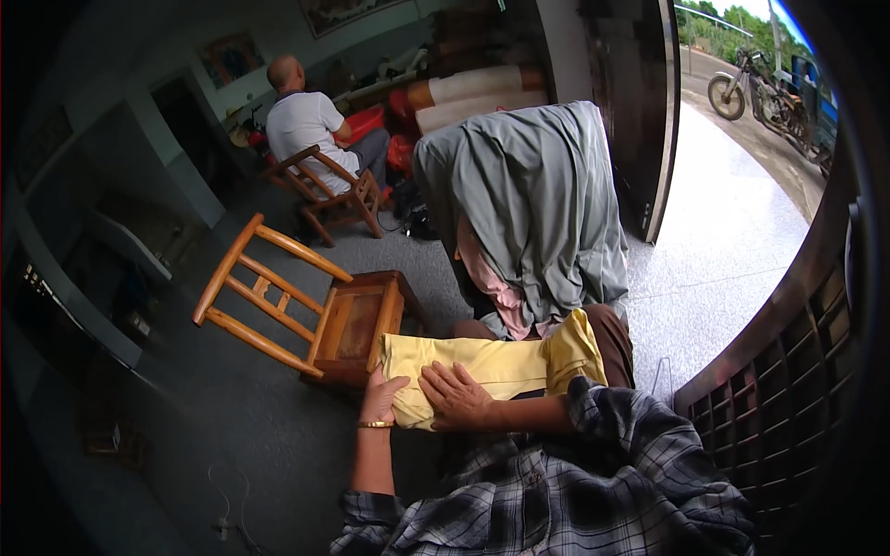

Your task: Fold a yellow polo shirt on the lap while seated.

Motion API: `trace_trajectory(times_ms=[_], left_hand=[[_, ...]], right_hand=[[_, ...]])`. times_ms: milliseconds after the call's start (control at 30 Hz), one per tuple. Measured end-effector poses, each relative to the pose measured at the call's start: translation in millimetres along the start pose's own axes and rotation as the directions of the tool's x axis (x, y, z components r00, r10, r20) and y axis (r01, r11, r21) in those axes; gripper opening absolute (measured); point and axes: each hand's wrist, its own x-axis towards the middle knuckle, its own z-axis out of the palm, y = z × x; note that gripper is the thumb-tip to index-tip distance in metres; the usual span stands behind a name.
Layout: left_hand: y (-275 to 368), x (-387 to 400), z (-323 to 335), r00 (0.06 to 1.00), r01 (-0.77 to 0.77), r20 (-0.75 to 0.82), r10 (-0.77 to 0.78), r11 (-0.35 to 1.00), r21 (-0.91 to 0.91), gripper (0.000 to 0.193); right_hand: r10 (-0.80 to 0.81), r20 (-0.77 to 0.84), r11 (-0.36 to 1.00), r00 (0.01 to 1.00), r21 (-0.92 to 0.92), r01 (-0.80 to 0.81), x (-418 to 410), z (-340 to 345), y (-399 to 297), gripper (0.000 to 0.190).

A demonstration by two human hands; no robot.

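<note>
A yellow folded cloth (480, 361) lies across my lap, its right end bunched up near my knee. My left hand (382, 396), with a gold-coloured band at the wrist, grips the cloth's left edge, thumb on top. Flat on the cloth, just right of it, rests my right hand (455, 396), palm down with the fingers slightly apart. Beyond my knees stands something draped in a grey cloth (528, 201), with a pink cloth (487, 278) hanging at its lower left.
A wooden chair (354, 320) stands close to my left hand. Farther off, a person (306, 125) sits on another wooden chair (348, 201), facing away. An open doorway is at the right, with a motorcycle (758, 97) outside. A dark lattice panel (772, 382) stands at my right.
</note>
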Motion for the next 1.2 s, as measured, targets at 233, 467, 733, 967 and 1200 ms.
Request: trace_trajectory(times_ms=[233, 467, 733, 967, 1200], left_hand=[[-34, 11, 34, 0.958, -0.147, -0.027, 0.284, 0.571, 0.808, 0.033], [-63, 14, 57, 0.937, -0.129, 0.083, 0.339, 0.114, 0.985, 0.044], [-79, 10, 64, 0.878, -0.329, 0.178, 0.445, 0.290, 0.899, 0.047], [-98, 5, 59, 0.777, -0.446, 0.352, 0.522, 0.063, 0.893, 0.044], [-104, -18, 41, 0.744, -0.549, 0.475, 0.470, 0.025, 0.835, 0.044]], right_hand=[[0.003, 0.039, 1.000, 0.999, -0.001, -0.003, -8, 16, 0, 0.072], [-0.416, 0.219, 0.895, 0.883, 0.269, 0.355, -24, -31, 31, 0.041], [-0.083, 0.167, 0.965, 0.983, 0.261, 0.037, -12, -65, 57, 0.021], [0.199, 0.038, 0.958, 0.979, 0.204, -0.202, 6, 53, 84, 0.026], [-0.004, -0.027, 0.938, 1.000, 0.345, 0.013, -13, -27, 60, 0.025]])
